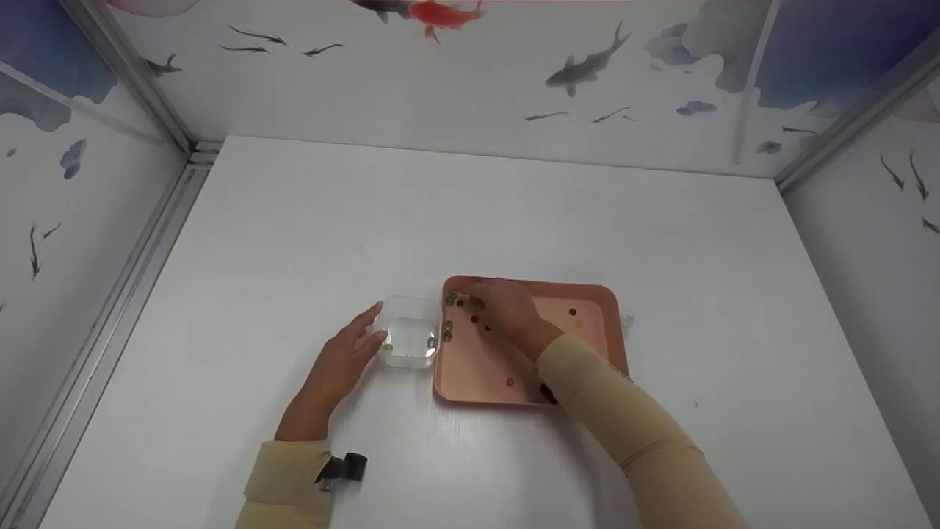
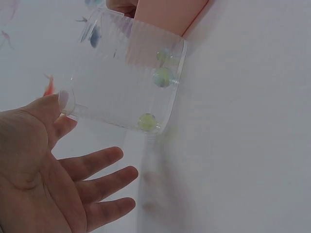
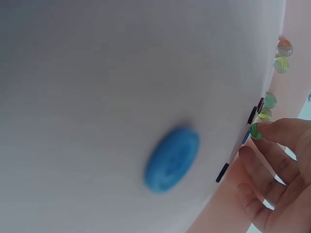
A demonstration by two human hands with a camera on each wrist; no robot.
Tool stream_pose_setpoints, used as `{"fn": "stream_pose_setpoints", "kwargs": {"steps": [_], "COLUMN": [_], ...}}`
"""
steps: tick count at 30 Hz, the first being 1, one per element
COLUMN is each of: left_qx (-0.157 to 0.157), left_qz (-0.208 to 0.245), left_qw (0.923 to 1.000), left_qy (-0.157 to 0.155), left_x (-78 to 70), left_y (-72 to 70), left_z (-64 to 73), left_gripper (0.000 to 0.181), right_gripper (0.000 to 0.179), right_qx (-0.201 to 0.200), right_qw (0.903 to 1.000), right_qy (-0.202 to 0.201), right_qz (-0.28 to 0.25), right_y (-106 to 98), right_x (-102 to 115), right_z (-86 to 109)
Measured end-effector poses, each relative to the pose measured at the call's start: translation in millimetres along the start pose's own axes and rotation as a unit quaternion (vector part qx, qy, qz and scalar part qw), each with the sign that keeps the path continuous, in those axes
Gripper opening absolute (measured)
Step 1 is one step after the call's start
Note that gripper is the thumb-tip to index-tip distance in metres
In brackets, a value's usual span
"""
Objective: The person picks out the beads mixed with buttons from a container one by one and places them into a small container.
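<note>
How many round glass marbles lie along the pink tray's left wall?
4: green marble, yellow marble near the right hand; second yellow marble, orange marble farther along. The hand may hide others.

Before me, the white desk (image 1: 308, 228) carried a pink tray (image 1: 470, 375); just beside its left edge, a clear container (image 1: 409, 339) stood on the desk too.

This looks like a small walled booth, perhaps in a lab or studio; the wider building cannot be told. A white counter (image 1: 470, 213) sits between fish-printed panels: a back panel (image 1: 455, 103) at twelve o'clock, side panels (image 1: 88, 220) at nine and three, with metal posts (image 1: 132, 84) at ten and two.
</note>
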State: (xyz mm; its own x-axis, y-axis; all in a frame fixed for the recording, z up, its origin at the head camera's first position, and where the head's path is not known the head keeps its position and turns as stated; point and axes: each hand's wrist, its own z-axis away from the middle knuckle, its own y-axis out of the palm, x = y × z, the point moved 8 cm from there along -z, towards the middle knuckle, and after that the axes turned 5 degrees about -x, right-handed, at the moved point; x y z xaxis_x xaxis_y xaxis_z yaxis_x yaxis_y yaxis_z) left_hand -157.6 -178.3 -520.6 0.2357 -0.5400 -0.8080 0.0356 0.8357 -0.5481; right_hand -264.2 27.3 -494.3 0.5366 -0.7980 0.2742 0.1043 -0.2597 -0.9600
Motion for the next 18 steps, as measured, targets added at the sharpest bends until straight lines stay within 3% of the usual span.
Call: {"fn": "stream_pose_setpoints", "kwargs": {"steps": [7,12,18], "left_qx": [0.002,0.006,0.008], "left_qz": [0.000,0.002,0.004], "left_qw": [1.0000,1.0000,1.0000], "left_qy": [0.003,0.001,0.001], "left_x": [-1.4,-1.5,-1.3], "left_y": [-0.3,-0.5,-0.2], "left_z": [0.3,0.0,-0.2], "left_gripper": [0.055,0.056,0.057], "right_gripper": [0.040,0.041,0.044], "right_qx": [0.006,0.017,0.011], "right_qw": [0.9999,0.9990,0.9990], "right_qy": [0.013,0.031,0.013], "right_qz": [0.004,-0.026,-0.042], "right_y": [-0.5,0.0,-1.3], "right_x": [0.3,-1.3,1.8], "right_z": [-1.1,-2.9,-4.1]}}
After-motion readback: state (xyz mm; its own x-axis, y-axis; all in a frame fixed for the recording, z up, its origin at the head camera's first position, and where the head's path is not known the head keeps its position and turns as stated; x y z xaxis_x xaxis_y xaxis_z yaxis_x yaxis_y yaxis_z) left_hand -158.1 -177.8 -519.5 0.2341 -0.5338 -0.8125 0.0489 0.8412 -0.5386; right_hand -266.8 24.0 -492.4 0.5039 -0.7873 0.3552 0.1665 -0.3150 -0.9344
